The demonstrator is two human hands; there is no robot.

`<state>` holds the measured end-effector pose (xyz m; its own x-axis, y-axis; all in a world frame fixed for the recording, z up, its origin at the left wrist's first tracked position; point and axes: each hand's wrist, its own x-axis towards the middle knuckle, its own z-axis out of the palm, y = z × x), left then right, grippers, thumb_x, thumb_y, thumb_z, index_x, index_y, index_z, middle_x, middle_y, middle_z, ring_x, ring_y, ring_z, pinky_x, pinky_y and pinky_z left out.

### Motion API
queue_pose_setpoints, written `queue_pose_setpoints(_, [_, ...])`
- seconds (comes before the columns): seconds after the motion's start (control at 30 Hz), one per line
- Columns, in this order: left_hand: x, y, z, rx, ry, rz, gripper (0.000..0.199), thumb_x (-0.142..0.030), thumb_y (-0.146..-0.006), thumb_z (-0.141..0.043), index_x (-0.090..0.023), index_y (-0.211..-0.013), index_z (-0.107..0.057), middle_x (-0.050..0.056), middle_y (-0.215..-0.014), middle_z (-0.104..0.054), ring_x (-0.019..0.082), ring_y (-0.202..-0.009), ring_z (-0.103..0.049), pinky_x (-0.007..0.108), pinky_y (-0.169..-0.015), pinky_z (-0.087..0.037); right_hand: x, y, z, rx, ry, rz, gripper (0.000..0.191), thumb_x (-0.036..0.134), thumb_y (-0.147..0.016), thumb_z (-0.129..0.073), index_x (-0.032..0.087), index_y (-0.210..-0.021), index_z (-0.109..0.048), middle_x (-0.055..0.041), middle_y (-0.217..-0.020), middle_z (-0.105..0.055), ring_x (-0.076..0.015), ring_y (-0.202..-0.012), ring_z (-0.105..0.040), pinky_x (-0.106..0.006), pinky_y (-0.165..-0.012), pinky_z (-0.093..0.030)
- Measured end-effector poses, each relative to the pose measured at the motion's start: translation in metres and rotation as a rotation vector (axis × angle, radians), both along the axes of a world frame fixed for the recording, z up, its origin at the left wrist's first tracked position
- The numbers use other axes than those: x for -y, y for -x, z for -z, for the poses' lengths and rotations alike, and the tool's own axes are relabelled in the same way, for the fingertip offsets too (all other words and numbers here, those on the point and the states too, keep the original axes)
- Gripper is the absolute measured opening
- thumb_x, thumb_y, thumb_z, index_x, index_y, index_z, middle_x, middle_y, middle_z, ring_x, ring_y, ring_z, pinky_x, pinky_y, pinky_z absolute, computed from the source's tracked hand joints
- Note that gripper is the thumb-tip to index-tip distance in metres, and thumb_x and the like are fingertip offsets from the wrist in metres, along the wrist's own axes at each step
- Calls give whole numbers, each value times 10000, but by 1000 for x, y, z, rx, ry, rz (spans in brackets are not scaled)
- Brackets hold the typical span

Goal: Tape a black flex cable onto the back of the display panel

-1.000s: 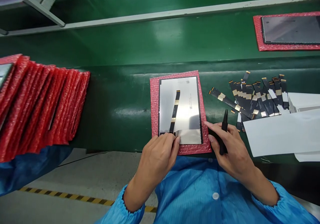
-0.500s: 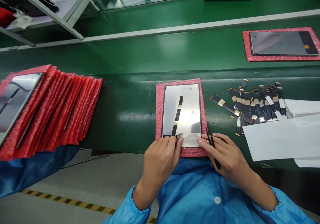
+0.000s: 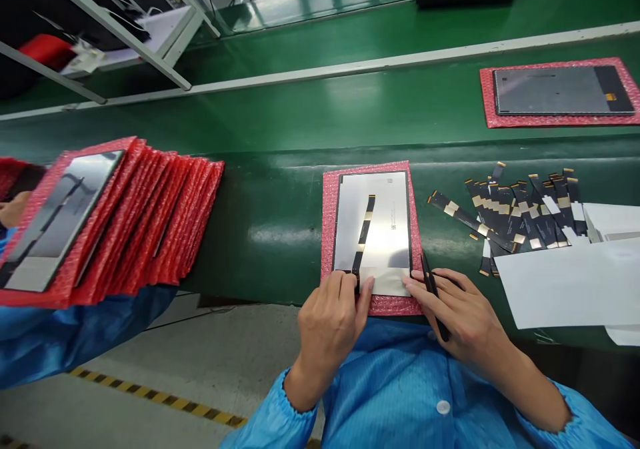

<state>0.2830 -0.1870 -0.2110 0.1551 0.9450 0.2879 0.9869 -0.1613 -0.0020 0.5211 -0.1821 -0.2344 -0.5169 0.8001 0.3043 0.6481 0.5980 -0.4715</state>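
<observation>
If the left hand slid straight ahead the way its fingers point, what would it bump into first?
Probably the black flex strip lying on the shiny panel: the left hand already has its fingertips at the strip's near end.

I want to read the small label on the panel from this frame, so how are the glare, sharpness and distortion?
Head view: the panel throws back a bright sheen, and its label is too small to read; glare patches lie on the green belt; the belt's edge rail bows from lens distortion; the left hand and right hand look sharp.
</observation>
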Motion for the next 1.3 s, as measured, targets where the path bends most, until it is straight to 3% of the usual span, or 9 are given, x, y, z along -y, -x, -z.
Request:
queue_pose_setpoints(0.2, [3,18,6,143,17,-67,115,-389,-900,-614,-356,-1009,-598,57,-866,-697,228,-806,-652,412,-650,-548,1,-1,4,10,42,-4,623,219,-954,-511,388,-1513,-294,96,-1365,-640,-228,-1186,-704,-415,-1119,-527])
queue_pose_setpoints(0.3, [8,23,9,197,-46,-62,394,-276,-909,-595,-375,-1285,-534,85,-1081,-715,257,-971,-679,466,-782,-580,2,-1,4,-8,39,-4,628,214,-949,-515,409,-1506,-299,108,-1380,-624,-231,-1204,-696,-414,-1110,-541])
queue_pose_setpoints(0.4, [13,19,12,222,-20,141,594,-266,-904,-606,-437,-1434,-399,20,-1250,-679,251,-1116,-665,487,-889,-584,2,0,3,-37,6,-9,626,182,-941,-524,389,-1499,-331,91,-1390,-622,-225,-1230,-680,-407,-1107,-550])
queue_pose_setpoints(0.47, [16,10,15,200,31,312,636,-327,-908,-615,-479,-1460,-338,-42,-1322,-638,229,-1191,-642,467,-922,-594,2,0,3,-58,-21,-18,618,148,-933,-543,340,-1493,-367,52,-1381,-636,-215,-1247,-667,-402,-1112,-546])
queue_pose_setpoints(0.53, [17,0,18,180,78,396,647,-393,-914,-608,-492,-1473,-298,-69,-1361,-606,219,-1230,-625,451,-944,-600,3,0,2,-80,-32,-22,594,125,-926,-569,287,-1476,-410,11,-1362,-653,-207,-1260,-654,-398,-1119,-538])
queue_pose_setpoints(0.83, [5,-19,25,197,143,334,687,-517,-923,-566,-458,-1511,-217,-67,-1419,-557,265,-1285,-587,501,-1013,-578,2,4,-4,-144,-26,38,402,154,-910,-628,258,-1296,-582,-25,-1264,-706,-226,-1202,-685,-393,-1094,-565])
queue_pose_setpoints(1.13, [0,-14,18,152,20,287,624,-451,-877,-648,-443,-1447,-394,-14,-1411,-567,280,-1339,-532,552,-960,-583,1,1,1,-94,-83,-21,496,112,-907,-571,277,-1373,-519,1,-1351,-661,-218,-1255,-654,-409,-1093,-561])
queue_pose_setpoints(1.3, [0,-2,19,125,1,300,630,-439,-858,-662,-447,-1435,-410,-16,-1405,-573,272,-1340,-529,542,-986,-574,-2,2,-3,85,-102,-127,498,146,-938,-523,246,-1424,-484,7,-1471,-552,-232,-1350,-574,-457,-1174,-470])
